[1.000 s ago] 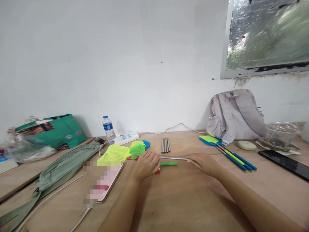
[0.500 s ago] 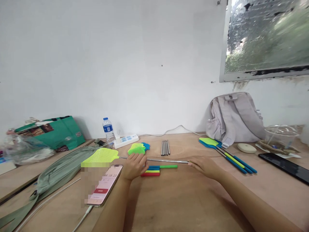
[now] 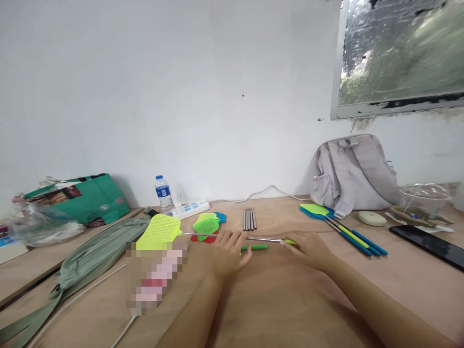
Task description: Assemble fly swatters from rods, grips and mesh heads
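A yellow-green fly swatter point(image 3: 159, 231) lies crosswise before me, its mesh head to the left and its thin metal rod running right. My right hand point(image 3: 311, 250) is closed round the swatter's yellow handle end, of which only a short piece shows. Spread over the rod's middle is my left hand point(image 3: 230, 253), thumb apart from the fingers. Beyond it sit loose swatter heads: green point(image 3: 206, 228), blue point(image 3: 221, 217) and red point(image 3: 195, 238). A green handle point(image 3: 258, 247) pokes out past my left thumb; other handles are mostly hidden. Several metal tubes point(image 3: 250, 220) lie side by side behind the rod.
Several swatters with blue and yellow handles point(image 3: 357, 240) lie at right by a grey backpack point(image 3: 357, 176), a white case point(image 3: 371, 218) and a black phone point(image 3: 427, 246). On the left are a power strip point(image 3: 192, 209), bottle point(image 3: 164, 195), strap bag point(image 3: 96, 253) and pixelated phone point(image 3: 159, 280).
My left hand has slid right along the rod and its fingers have loosened and spread. The red head has come into sight, while the handles are more covered. My right hand stays nearly in place.
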Available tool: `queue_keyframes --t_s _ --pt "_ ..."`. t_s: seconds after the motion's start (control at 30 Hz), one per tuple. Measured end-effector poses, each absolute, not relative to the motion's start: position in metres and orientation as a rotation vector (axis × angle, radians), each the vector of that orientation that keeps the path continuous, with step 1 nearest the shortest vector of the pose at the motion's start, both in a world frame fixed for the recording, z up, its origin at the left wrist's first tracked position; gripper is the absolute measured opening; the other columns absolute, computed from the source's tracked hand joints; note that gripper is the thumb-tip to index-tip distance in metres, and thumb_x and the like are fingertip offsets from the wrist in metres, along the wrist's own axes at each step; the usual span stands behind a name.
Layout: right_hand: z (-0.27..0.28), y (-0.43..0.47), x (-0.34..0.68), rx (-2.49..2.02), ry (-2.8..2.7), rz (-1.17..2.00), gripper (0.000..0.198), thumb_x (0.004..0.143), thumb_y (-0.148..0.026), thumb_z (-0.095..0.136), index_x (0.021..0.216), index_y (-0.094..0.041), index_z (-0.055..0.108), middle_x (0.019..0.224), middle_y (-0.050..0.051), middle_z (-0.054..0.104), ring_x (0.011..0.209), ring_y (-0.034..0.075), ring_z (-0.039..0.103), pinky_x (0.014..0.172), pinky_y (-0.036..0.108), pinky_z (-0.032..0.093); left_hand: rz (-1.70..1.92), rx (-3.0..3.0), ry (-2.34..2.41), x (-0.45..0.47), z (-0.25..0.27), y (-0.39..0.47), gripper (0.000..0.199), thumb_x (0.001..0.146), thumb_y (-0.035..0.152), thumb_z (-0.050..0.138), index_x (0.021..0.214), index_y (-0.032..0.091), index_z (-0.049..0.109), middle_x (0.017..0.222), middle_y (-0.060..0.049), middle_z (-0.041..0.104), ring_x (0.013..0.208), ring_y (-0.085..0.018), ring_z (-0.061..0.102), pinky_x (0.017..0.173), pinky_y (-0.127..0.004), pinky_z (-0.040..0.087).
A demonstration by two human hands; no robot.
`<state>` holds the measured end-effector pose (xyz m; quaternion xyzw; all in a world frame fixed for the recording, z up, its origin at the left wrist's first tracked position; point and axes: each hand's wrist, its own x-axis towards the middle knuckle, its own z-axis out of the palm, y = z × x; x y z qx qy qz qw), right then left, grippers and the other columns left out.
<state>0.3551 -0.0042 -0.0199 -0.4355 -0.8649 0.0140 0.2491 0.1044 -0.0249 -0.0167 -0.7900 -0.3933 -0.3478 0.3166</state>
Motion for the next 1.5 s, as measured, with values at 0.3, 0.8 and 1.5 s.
queue_keyframes --t_s 0.3,0.8,1.5 --pt "-0.017 -0.029 0.323 -1.161 -2.312 0.133 0.024 0.083 -0.031 0.038 0.093 -0.02 0.056 0.082 0.005 0.064 0.073 0.018 0.057 0.061 0.026 0.036 -0.695 -2.126 -0.909 0.115 -0.023 -0.026 0.018 0.083 0.021 0.045 0.097 0.022 0.056 0.081 -0.002 0.059 0.071 -0.014 0.048 0.065 -0.031 0.031" --pt "-0.024 -0.034 0.304 -1.369 -2.283 -0.042 0.007 0.07 -0.017 0.045 0.065 -0.019 0.05 0.06 0.0 0.059 0.054 0.011 0.048 0.05 0.024 0.018 -0.521 -2.121 -0.751 0.131 -0.021 -0.031 0.021 0.082 0.015 0.045 0.102 0.019 0.051 0.078 0.0 0.057 0.07 -0.014 0.047 0.064 -0.029 0.03" --pt "-0.025 0.002 0.34 -1.268 -2.362 -0.552 0.013 0.075 -0.022 0.045 0.069 -0.018 0.056 0.062 0.002 0.061 0.056 0.014 0.05 0.051 0.026 0.017 -0.429 -1.99 -0.844 0.1 -0.007 -0.02 0.022 0.081 0.011 0.045 0.099 0.021 0.05 0.077 0.0 0.056 0.067 -0.013 0.048 0.062 -0.028 0.031"
